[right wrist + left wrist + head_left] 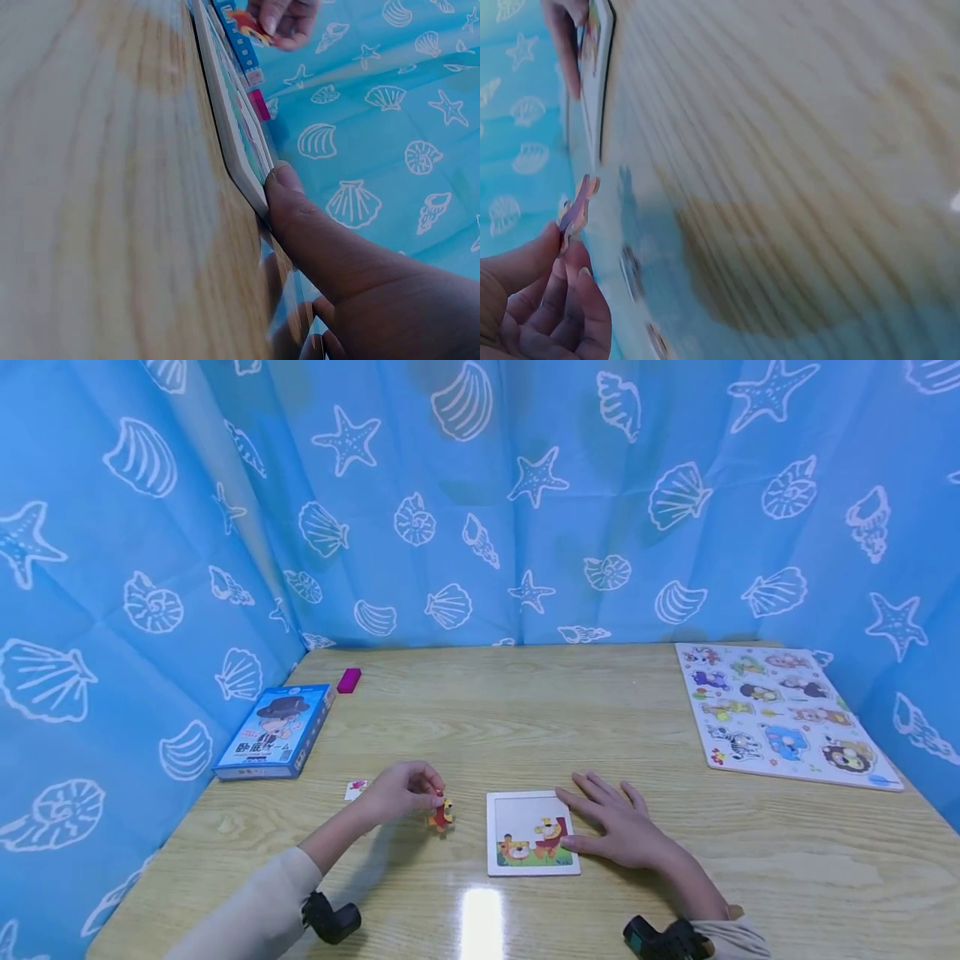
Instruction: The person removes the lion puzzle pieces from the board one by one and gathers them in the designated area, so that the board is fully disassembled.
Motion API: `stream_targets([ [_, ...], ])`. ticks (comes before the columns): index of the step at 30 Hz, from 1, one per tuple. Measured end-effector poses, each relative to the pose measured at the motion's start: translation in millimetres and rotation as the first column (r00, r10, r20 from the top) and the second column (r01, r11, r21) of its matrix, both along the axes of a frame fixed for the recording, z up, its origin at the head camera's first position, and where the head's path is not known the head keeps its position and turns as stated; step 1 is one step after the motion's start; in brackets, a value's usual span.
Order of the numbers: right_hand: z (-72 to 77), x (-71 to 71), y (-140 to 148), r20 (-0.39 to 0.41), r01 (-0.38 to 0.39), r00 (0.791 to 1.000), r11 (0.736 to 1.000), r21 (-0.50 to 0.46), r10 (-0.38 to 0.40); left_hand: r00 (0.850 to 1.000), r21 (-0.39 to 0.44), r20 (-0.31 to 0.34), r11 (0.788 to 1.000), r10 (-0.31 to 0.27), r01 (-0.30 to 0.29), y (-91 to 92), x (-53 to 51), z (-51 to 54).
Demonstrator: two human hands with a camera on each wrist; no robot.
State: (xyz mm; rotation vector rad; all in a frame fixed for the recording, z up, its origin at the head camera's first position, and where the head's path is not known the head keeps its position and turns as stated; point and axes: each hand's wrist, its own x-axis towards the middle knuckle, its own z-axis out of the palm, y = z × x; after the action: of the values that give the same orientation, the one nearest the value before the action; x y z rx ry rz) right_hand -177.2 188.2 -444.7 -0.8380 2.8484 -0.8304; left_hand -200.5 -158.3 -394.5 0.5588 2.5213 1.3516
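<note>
My left hand (401, 792) pinches a red and yellow jigsaw piece (441, 815) between thumb and fingers, just above the table and left of the puzzle tray. In the left wrist view the jigsaw piece (576, 214) is seen nearly edge-on. The white-framed puzzle tray (492, 835) lies flat, with joined pieces showing animals along its lower part and bare white backing above. My right hand (618, 828) rests at the tray's right side, fingers spread, thumb (289, 191) on the frame. Left of my left hand lies a loose white and pink piece (356, 789).
A blue game box (273, 731) lies at the table's left edge, with a small magenta block (348, 681) behind it. At the right lies a white animal puzzle board (787, 714). A blue shell-patterned curtain (480, 502) encloses the back and sides of the table.
</note>
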Motion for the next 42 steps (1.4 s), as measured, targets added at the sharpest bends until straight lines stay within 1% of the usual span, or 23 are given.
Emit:
stream_targets([
  [7, 0.9, 1.1, 0.7, -0.001, -0.003, 1.0, 1.0, -0.004, 0.003, 0.997, -0.046, 0.042, 0.997, 0.07, -0.068, -31.2, 6.1, -2.3],
  [11, 0.4, 0.6, 1.1, -0.002, -0.004, 1.0, 1.0, -0.006, 0.004, 0.996, -0.078, 0.048, 0.994, 0.074, -0.07, -43.6, 8.9, -3.8],
  [15, -1.2, 0.2, 1.5, -0.002, -0.002, 1.0, 1.0, -0.005, 0.002, 0.996, -0.094, 0.051, 0.993, 0.075, -0.07, -51.3, 10.3, -6.1],
  [19, -2.5, 0.0, 1.3, 0.0, -0.001, 1.0, 1.0, -0.005, 0.001, 0.996, -0.129, 0.036, 0.989, 0.081, -0.076, -55.0, 10.6, -8.8],
  [25, -1.7, 0.8, 0.4, 0.001, -0.006, 1.0, 1.0, -0.013, 0.006, 0.995, -0.193, 0.0, 0.976, 0.101, -0.099, -56.4, 11.4, -8.7],
  [28, -0.6, 1.0, 0.7, 0.002, -0.006, 1.0, 1.0, -0.013, 0.006, 0.997, -0.197, -0.014, 0.977, 0.078, -0.079, -57.6, 10.7, -8.8],
  [32, 0.3, 0.5, 1.1, -0.002, -0.005, 1.0, 1.0, -0.007, 0.004, 0.999, -0.18, -0.024, 0.983, 0.044, -0.048, -58.3, 10.5, -8.0],
  [37, 0.7, 0.9, 0.9, -0.003, -0.006, 1.0, 1.0, -0.004, 0.006, 0.998, -0.191, -0.026, 0.98, 0.052, -0.056, -55.7, 11.8, -4.9],
  [42, 1.0, 1.4, 0.7, -0.004, -0.007, 1.0, 1.0, -0.006, 0.007, 0.997, -0.205, -0.047, 0.976, 0.064, -0.072, -54.5, 11.8, -6.3],
])
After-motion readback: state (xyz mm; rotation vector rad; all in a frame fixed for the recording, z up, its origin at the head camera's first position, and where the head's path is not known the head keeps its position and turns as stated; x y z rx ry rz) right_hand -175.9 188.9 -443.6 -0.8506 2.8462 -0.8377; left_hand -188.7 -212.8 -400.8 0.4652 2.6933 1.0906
